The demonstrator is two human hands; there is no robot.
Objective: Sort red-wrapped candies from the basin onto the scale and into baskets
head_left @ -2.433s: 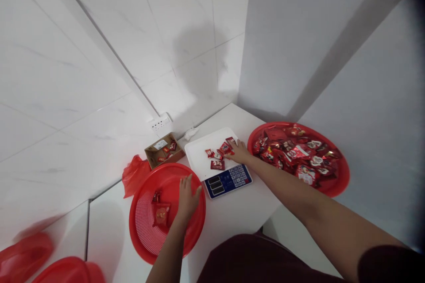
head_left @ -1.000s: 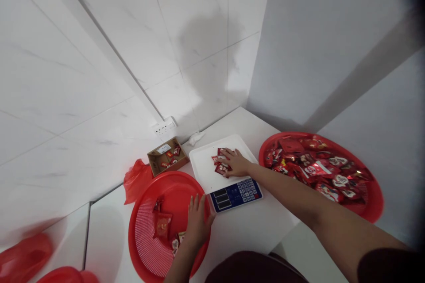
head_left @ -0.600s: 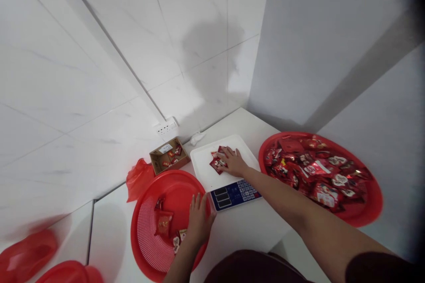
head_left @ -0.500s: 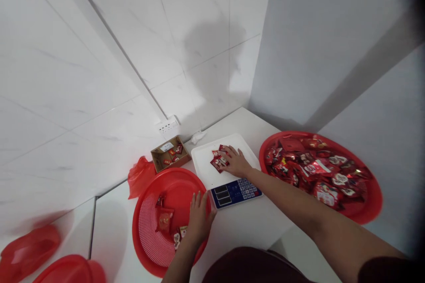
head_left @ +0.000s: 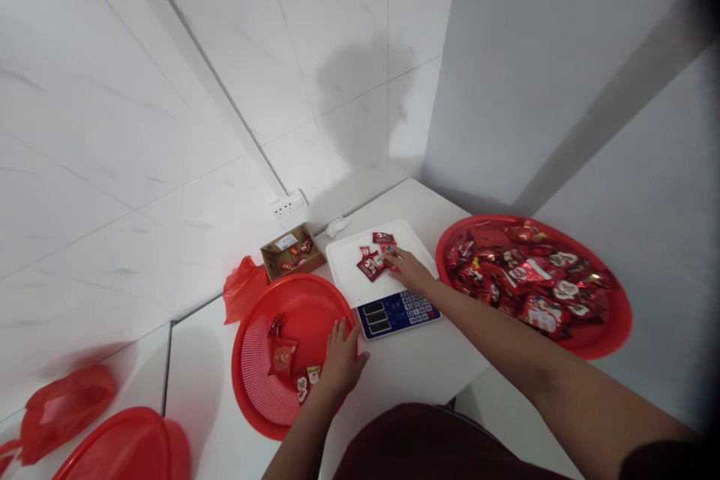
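My right hand is over the white weighing pan, its fingers pinching a small red candy packet. Beside its fingertips lie several dark red wrapped candies, one of them further back on the pan. The pan tops a digital scale with a blue keypad. My left hand rests on the right rim of a red plastic basket, fingers stretched out and holding nothing. Inside that basket lie a red square packet and a few small wrapped candies, partly beside my wrist.
At right, a large red basket is heaped with wrapped candies. A small cardboard box with candies stands by the wall, near a socket and a red plastic bag. More red containers are at lower left.
My right hand has drawn slightly back from spread over the candies to pinching a packet, baring more of them. My left hand stays on the basket rim. The view has shifted slightly.
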